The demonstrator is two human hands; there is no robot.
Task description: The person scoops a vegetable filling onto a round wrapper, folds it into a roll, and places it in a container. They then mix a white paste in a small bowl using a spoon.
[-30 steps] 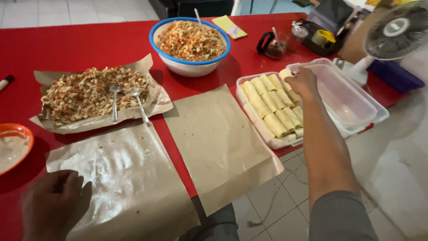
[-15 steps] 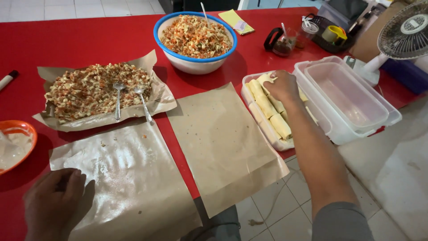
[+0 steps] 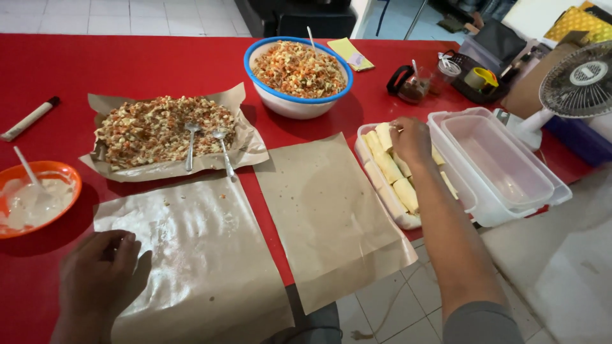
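- My left hand [image 3: 95,283] stays flat, fingers released, on the near brown paper sheet [image 3: 197,255].
- Second sheet [image 3: 331,216] lies bare beside it.
- My right hand [image 3: 411,137] has moved up the white tray [image 3: 366,156] and now closes its fingers on a pale roll [image 3: 384,136] (pickup appears underway).
- Empty clear tubs [image 3: 503,165] crowd the tray's right side on the red bench [image 3: 127,64].

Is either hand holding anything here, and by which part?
Left hand rests flat on the brown paper sheet, gripping nothing. Right hand is over the pale rolls in the tray; any grip is hidden.
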